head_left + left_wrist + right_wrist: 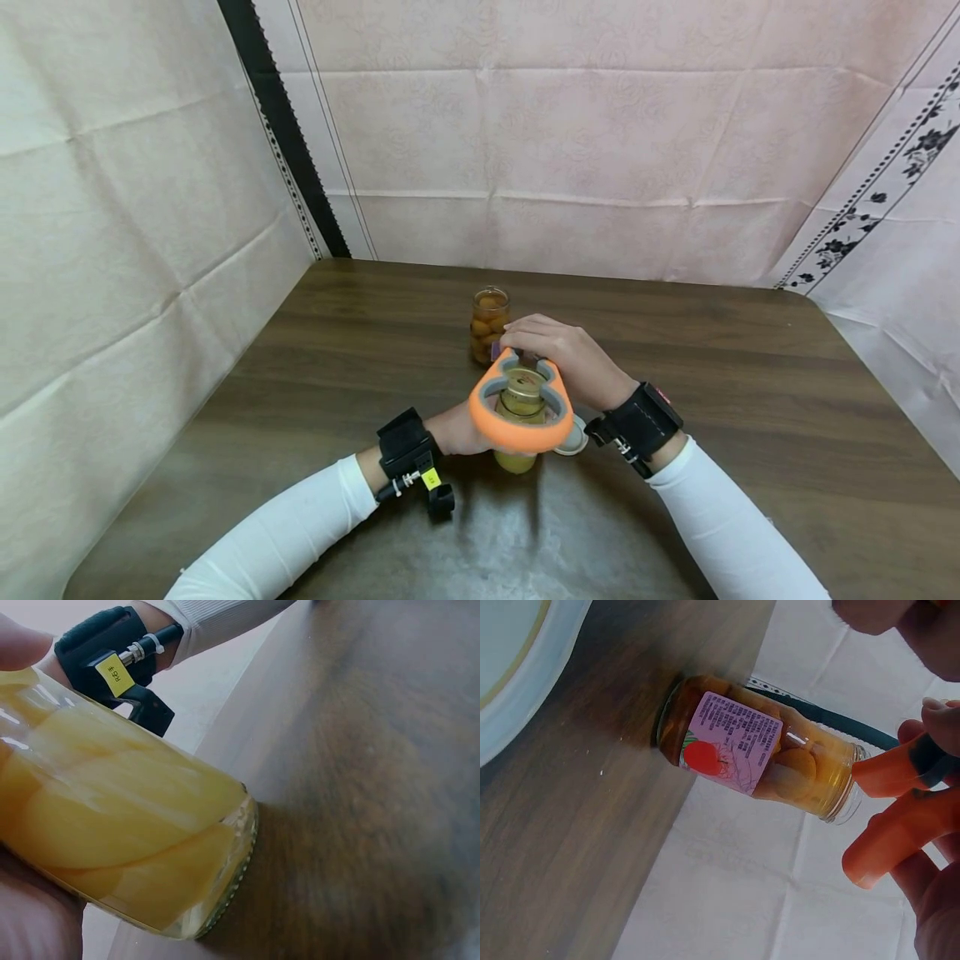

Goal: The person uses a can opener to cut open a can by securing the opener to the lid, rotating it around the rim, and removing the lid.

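Note:
My left hand grips a glass jar of yellow fruit pieces with a gold lid. An orange jar opener with grey inner pads frames that lid in the head view; whether the pads touch it, I cannot tell. My right hand holds the opener by its two handles, fingers wrapped over them. Behind the opener stands a second jar, upright and lidless, with round amber fruit and a purple label. Much of the left hand is hidden behind the opener and jar.
A loose round lid lies on the brown wooden table, just right of the held jar. Pale cloth hangs rise behind the table and along both sides.

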### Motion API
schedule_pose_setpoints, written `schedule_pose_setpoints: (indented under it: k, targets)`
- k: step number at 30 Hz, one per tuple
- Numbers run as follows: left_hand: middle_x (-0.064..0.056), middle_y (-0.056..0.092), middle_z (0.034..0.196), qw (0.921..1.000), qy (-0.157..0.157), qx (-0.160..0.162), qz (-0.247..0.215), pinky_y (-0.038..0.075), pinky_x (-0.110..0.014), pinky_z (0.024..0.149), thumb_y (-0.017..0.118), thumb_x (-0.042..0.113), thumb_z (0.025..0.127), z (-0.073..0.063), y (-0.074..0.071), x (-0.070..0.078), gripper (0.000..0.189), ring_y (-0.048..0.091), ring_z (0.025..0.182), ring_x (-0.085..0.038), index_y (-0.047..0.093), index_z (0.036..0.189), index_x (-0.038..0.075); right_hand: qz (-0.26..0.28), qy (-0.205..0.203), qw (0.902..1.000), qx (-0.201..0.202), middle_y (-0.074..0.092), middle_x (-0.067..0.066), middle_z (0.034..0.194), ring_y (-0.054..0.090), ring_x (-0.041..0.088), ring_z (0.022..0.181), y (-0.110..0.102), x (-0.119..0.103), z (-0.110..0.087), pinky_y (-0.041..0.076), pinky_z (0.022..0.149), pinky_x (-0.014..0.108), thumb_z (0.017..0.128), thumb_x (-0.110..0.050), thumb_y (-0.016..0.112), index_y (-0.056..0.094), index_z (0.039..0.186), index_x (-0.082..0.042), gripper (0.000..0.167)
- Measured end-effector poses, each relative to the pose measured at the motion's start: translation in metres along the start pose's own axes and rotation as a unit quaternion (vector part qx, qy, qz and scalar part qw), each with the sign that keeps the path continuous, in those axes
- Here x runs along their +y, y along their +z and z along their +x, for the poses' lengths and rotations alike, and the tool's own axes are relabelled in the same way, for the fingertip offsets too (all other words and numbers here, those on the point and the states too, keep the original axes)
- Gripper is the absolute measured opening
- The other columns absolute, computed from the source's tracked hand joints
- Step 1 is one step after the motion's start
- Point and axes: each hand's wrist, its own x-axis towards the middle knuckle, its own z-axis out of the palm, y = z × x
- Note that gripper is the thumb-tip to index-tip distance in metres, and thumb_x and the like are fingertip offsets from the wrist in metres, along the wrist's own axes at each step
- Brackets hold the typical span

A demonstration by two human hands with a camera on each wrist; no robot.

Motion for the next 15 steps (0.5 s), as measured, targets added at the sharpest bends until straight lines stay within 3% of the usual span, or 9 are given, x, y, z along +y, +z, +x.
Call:
schedule_pose_setpoints:
  k: [4,11,15]
  targets:
    - [-0.017,0.059,0.131,0.9998,-0.012,0.006,-0.013,0.046,-0.037,0.110,0.076,0.045,0.089,-0.0017,0.0004,0.0018,0.067,0.056,0.120,-0.015,0.052,0.137,0.004,0.030,0.019,0.9994,-0.003,0.069,0.000,0.125,0.060,0.012,0.119,-0.0004,0.0007,-0.0017,0.055,0.093,0.033,0.096,-0.015,0.070,0.070,0.119,-0.020,0.023]
    - [-0.031,0.061,0.113,0.9969,-0.038,0.000,-0.069,0.056,-0.040,0.096,0.075,0.003,0.089,-0.0024,0.0062,0.0052,0.046,0.061,0.105,-0.050,0.051,0.128,-0.004,0.114,0.038,0.9928,0.002,0.069,0.005,0.123,0.059,0.012,0.106,-0.0021,0.0016,-0.0056,0.053,0.086,0.028,0.093,-0.005,0.069,0.065,0.128,-0.010,0.036]
    - [-0.031,0.059,0.110,0.9961,-0.033,0.003,-0.082,0.056,-0.040,0.094,0.074,-0.003,0.086,-0.0009,0.0075,0.0052,0.045,0.057,0.102,-0.054,0.049,0.124,-0.004,0.137,0.045,0.9895,0.002,0.069,0.002,0.120,0.058,0.009,0.101,-0.0020,0.0037,-0.0065,0.051,0.083,0.027,0.091,-0.005,0.071,0.065,0.128,-0.011,0.038]
